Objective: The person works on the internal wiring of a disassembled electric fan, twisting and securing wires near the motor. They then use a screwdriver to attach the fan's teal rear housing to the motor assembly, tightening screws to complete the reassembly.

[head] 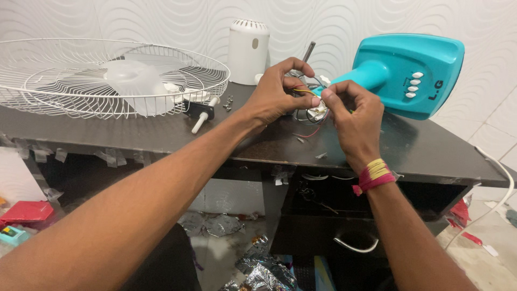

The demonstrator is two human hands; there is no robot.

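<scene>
Both hands meet over the dark table (161,134), at the neck of a teal fan base (401,73) that lies tipped on its side; the left hand (277,94) is curled nearly shut, thumb and forefinger pinched on a bundle of coloured wires (312,110) coming out of the neck; the right hand (353,116) is likewise closed to a pinch, fingertips (327,97) nipping the same wires just beside the left thumb, so the two hands touch or nearly touch; which single wire each one has cannot be made out. The left forearm reaches in long from the lower left, rising across the table edge; the right forearm comes up from the lower right, wrist bent inward, a red and yellow thread band (375,175) tied round it.

To the left, well apart from the hands, a white wire fan guard (43,81) lies flat with the pale blades (137,81) inside it; behind the hands stands a white motor cover (247,51) against the wall; a small white knob (202,119) and a few screws (229,102) lie between guard and hands; a white cable (503,183) trails off the right end of the table; crumpled foil (264,269) litters the floor below.
</scene>
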